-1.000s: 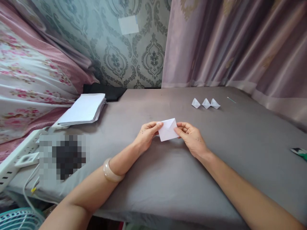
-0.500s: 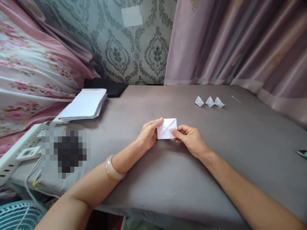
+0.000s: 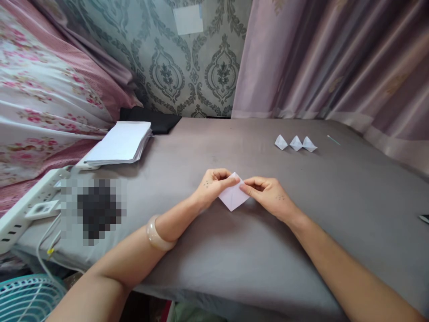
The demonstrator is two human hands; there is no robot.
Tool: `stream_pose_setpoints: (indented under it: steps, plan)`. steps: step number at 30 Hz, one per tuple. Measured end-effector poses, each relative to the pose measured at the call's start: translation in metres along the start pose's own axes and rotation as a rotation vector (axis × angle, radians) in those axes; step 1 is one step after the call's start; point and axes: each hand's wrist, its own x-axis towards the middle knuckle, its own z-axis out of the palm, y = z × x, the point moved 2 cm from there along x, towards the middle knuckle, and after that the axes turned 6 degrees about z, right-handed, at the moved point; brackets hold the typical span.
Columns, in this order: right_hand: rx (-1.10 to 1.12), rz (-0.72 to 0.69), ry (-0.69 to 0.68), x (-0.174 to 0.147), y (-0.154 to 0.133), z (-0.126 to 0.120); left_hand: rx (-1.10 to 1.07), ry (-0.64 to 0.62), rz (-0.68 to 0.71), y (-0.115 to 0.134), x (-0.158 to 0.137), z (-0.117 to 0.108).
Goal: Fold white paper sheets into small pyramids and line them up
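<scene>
A small folded square of white paper (image 3: 232, 199) is held above the grey cloth surface, turned so one corner points down toward me. My left hand (image 3: 216, 185) pinches its upper left side, the thumb lying across the front near the top corner. On the right edge, my right hand (image 3: 264, 192) grips the paper between thumb and fingers. The fingers behind the sheet are partly hidden. Farther back on the right stand three folded white paper shapes (image 3: 296, 143) with pointed tops.
A stack of white paper (image 3: 119, 142) lies at the back left, by a black folded item (image 3: 150, 120). A white power strip (image 3: 30, 205) with cables runs along the left edge. A fan (image 3: 28, 297) stands at lower left. A thin stick (image 3: 333, 140) lies at right.
The folded paper has been turned from lying square, with crossing folds showing, to a diamond with a plainer face. Both hands have shifted their grip toward its upper part.
</scene>
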Motion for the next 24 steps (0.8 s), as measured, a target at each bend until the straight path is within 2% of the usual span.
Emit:
stream_pose_setpoints:
  steps: [2,5,7,12,17,20,22,24]
  plan:
    - [0.063,0.016,0.054,0.003,0.002,-0.002,0.005,0.043,0.012,-0.001,0.001,0.001]
    - [0.212,0.046,0.287,0.01,0.01,-0.009,-0.056,0.103,0.013,-0.006,0.005,0.0]
    - [0.332,0.071,0.365,0.014,0.016,-0.012,-0.084,0.095,-0.013,-0.009,0.008,-0.002]
    - [0.476,0.093,0.276,0.017,0.018,-0.007,-0.06,0.044,-0.016,-0.011,0.009,-0.003]
    - [0.384,0.035,0.209,0.015,0.018,-0.004,0.052,0.026,0.114,-0.009,0.01,-0.007]
    - [0.283,-0.041,0.168,0.017,0.019,-0.006,0.249,0.001,0.252,-0.009,0.012,-0.011]
    - [0.149,-0.133,0.206,0.016,0.018,-0.01,0.42,0.021,0.409,-0.007,0.013,-0.013]
    - [-0.059,-0.28,0.304,0.015,0.016,-0.014,0.568,0.048,0.555,-0.005,0.013,-0.015]
